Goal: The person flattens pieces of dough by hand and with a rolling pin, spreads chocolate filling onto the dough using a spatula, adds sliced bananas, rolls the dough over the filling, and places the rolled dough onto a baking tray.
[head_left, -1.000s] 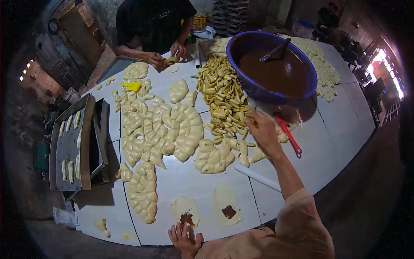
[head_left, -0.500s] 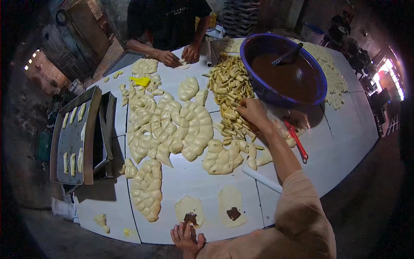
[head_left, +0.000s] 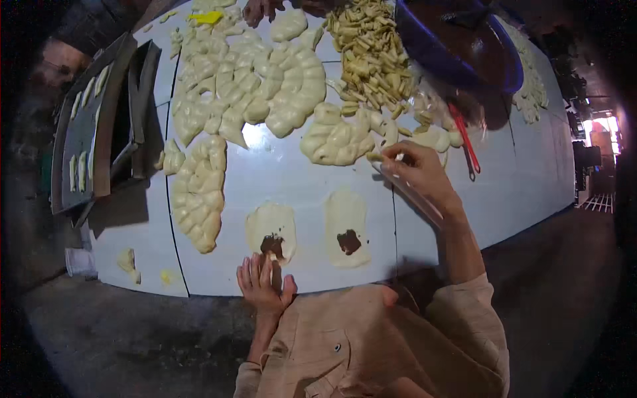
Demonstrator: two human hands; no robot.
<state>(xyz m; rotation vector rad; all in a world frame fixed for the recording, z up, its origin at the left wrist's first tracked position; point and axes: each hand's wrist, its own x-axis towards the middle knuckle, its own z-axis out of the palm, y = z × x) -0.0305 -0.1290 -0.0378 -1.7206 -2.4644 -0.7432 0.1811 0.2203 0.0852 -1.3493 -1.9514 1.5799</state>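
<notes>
My right hand [head_left: 424, 176] is closed in a pinch on a slice of what looks like banana [head_left: 375, 157], held above the table beside the dough. Under that hand and wrist lies a white rolling pin [head_left: 417, 198], partly covered. My left hand [head_left: 265, 285] rests at the table's front edge with its fingers stretched out. Its fingertips touch the lower end of a flattened dough piece [head_left: 271, 222] bearing a dark brown, chocolate-like smear [head_left: 273, 245]. To the right lies a second flat dough piece [head_left: 345, 215] with a similar smear [head_left: 348, 242].
Portioned dough [head_left: 292, 86] spreads across the middle, with a yellow scraper [head_left: 207, 18] at its far end. A pile of banana-like slices [head_left: 371, 53] sits beside a blue basin [head_left: 517, 73] of brown filling. A red-handled tool [head_left: 464, 136] lies right; trays [head_left: 99, 132] stand left.
My right hand has come back from the slice pile toward me, now pinching a slice. My left hand stays by the left flat dough. The view has tilted down, cutting off most of the person opposite.
</notes>
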